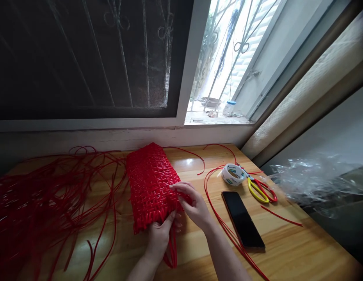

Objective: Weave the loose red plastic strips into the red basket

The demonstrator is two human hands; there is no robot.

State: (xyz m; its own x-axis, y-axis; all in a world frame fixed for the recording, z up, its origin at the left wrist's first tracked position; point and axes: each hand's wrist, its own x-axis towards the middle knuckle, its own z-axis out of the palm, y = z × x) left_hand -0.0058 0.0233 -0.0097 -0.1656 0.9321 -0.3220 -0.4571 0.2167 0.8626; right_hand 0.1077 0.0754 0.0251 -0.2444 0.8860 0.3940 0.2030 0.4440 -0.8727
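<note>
Both our hands were on the red weave [152, 175], which sat mid-table, below the window frame [181, 97]. Our left hand [158, 239] was closed on its lower edge, thumb pressed on top and most fingers hidden beneath. Our right hand [194, 203] was half curled at the right edge, forefinger laid across the weave and thumb bent, a small gap between them; we could not tell whether it gripped a strip. Some strips [174, 249] hung in a loop by our left hand. Across the table [199, 257], we had a tangled red heap [52, 191] to the left. To the right lay the phone [242, 220], with long strands [211, 203] curving beside it, then the tape [233, 174] and, just beside that, the scissors [251, 179].
</note>
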